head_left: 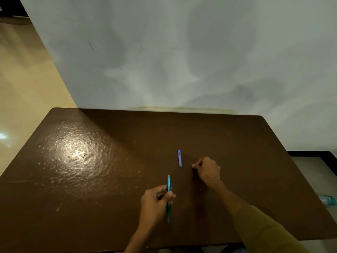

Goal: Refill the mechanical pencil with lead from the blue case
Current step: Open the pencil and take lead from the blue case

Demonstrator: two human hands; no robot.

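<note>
Teal mechanical pencil (169, 196) in your left hand (155, 203); blue lead case (179, 158) lies loose on the brown table (91, 179).

Left to right: your left fingers are curled snug round the pencil's middle, its long axis running away from you. Up and right of its far tip, the case lies along nearly the same line. Your right hand (207, 170) is nearer, just beside the case's right, not touching, fingers pinched together; whether they hold anything, you cannot tell.
</note>
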